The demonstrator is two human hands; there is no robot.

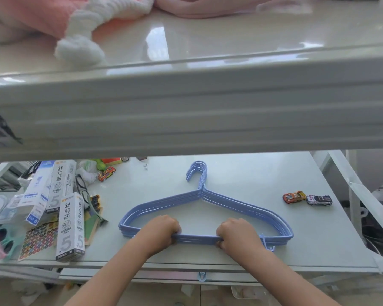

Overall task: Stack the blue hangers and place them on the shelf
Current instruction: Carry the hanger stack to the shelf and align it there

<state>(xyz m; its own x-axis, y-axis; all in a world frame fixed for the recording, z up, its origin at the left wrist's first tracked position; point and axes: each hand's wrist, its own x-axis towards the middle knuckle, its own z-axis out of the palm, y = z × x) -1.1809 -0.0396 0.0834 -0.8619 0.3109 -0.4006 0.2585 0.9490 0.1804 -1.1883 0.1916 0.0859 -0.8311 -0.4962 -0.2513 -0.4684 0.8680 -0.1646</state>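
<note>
Several blue hangers (237, 204) lie stacked flat on the pale lower shelf (252, 173), hooks pointing away from me. My left hand (161, 230) is closed around the stack's bottom bar left of centre. My right hand (237, 234) grips the same bar right of centre. The two fists sit about a hand's width apart, near the shelf's front edge. Small clips on the bar show just right of my right hand.
White boxes (70, 226), glasses (84, 193), sticker sheets and small items crowd the shelf's left. One toy car (106, 173) sits at the back left, two toy cars (307, 198) at the right. The upper shelf (186, 111) overhangs, holding pink and white knitwear (75, 29).
</note>
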